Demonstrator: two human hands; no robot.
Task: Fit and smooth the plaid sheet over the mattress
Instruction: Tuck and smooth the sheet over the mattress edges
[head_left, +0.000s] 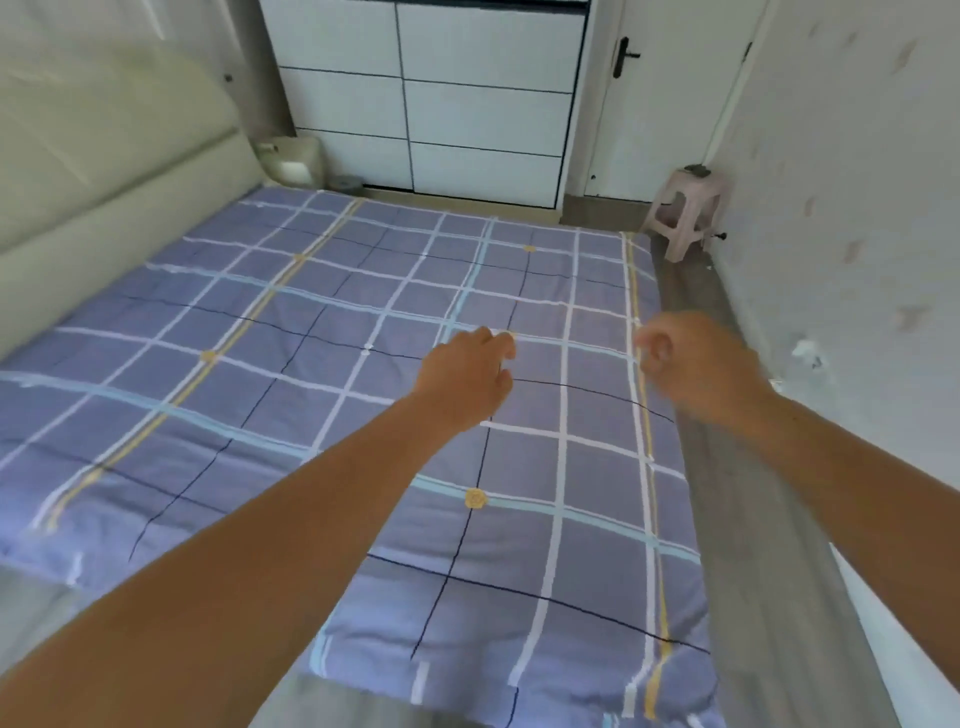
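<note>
Plaid sheet lies spread flat, left grip loose and empty above it for smoothing, right grip curled at its edge, pinching or not I cannot tell.

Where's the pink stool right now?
Head view, upper right: the stool stands on the floor past the bed's far right corner, beside the door.

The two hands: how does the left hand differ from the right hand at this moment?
The left hand is over the plaid sheet, inward of its side edge; the right hand is at that edge. Left fingers are loosely bent; right fingers curl tighter. Both arms reach forward, bare.
</note>
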